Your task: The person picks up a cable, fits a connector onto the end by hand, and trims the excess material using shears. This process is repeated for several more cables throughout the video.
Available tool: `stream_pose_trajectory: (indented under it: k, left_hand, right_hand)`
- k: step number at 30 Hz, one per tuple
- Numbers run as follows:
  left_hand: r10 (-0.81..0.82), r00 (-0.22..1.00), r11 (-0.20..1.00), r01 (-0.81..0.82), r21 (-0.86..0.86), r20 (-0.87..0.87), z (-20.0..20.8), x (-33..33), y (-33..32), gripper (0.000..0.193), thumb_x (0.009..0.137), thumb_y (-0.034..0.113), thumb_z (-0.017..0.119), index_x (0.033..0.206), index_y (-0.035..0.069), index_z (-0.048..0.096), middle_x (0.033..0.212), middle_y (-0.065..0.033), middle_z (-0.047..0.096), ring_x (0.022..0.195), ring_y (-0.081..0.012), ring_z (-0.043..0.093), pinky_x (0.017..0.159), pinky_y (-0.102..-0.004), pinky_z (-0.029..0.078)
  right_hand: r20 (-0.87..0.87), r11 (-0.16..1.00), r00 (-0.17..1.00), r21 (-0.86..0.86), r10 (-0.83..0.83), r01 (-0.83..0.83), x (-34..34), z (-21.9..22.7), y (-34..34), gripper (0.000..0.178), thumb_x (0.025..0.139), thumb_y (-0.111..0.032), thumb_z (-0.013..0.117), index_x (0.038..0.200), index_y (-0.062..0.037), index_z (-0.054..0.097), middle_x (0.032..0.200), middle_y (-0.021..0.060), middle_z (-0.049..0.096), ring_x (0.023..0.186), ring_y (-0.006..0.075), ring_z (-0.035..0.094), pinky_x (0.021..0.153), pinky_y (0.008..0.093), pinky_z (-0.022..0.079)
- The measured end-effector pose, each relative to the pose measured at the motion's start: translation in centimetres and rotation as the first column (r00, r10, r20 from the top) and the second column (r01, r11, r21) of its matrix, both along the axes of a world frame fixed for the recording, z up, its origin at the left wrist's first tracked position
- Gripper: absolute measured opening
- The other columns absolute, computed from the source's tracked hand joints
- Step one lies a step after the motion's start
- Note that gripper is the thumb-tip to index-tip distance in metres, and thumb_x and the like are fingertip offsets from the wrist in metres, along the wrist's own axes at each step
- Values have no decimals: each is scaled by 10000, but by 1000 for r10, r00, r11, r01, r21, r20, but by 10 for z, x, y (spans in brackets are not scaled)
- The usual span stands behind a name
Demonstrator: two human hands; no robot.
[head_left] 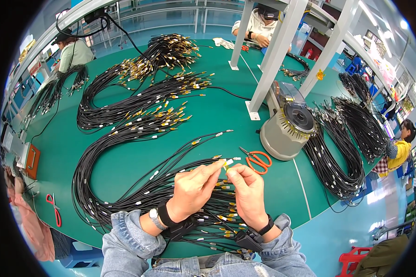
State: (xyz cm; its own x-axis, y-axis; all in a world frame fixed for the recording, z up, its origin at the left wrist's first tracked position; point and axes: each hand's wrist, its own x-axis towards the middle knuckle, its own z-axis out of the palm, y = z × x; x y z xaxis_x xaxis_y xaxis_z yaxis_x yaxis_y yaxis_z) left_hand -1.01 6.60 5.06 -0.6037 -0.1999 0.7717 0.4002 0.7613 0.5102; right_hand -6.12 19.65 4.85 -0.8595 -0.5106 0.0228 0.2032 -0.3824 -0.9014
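Observation:
My left hand (193, 191) and my right hand (248, 195) meet above the near cable bundle, each closed in a fingertip pinch. Between them is a small yellow-and-white tagged cable end (227, 163); the fingers partly cover it, so its exact shape is hard to make out. Under and around my wrists lies a bundle of thin black cables (138, 196) with white tags and yellow-capped ends, curving away to the left. Just beyond my right hand rest orange-handled scissors (259, 161), blades pointing to the upper left.
A grey round machine (282, 136) stands beside white metal posts (277, 55) on the green table (208, 120). More cable bundles lie behind (138, 106) and to the right (330, 157). Red scissors (54, 210) lie at the left edge. Other people sit around the table.

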Motion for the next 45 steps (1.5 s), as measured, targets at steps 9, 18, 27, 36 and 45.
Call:
stream_pose_trajectory:
  k: [9,18,27,36,45]
  left_hand:
    - [-71,984,966,27,259,162,3,7,4,138,811,-20,614,949,-5,614,655,-81,633,519,-107,589,461,-215,435]
    - [-103,963,957,28,289,249,5,9,5,61,873,41,556,856,-13,577,563,-49,574,474,-98,542,428,-230,397]
    - [-220,928,897,72,435,300,8,10,5,107,898,70,529,843,-15,564,539,-25,538,457,-76,489,417,-221,355]
    - [-243,916,882,73,465,319,8,10,3,130,907,79,516,835,-21,558,535,-17,525,469,-53,467,417,-212,334]
    - [-407,827,766,77,639,387,15,12,-1,177,930,134,491,825,9,560,525,15,481,461,-36,403,421,-202,299]
  right_hand:
    - [-88,1000,996,17,11,-9,0,0,-2,71,861,-54,601,910,-8,578,909,6,566,851,79,521,783,216,413]
    - [-160,1000,987,28,-1,5,-1,-2,-2,81,850,-41,610,909,2,578,933,20,566,869,94,534,805,229,421]
    - [-174,998,985,60,-2,13,-2,-2,-1,68,845,-30,611,893,7,580,908,21,561,840,96,537,785,224,423]
    - [-145,1000,989,31,7,-3,1,1,-1,43,842,-14,607,875,9,591,871,17,559,812,90,530,765,220,421]
    - [-98,999,995,50,14,-9,0,-1,-1,35,844,-17,603,862,13,599,853,33,574,818,104,549,770,231,429]
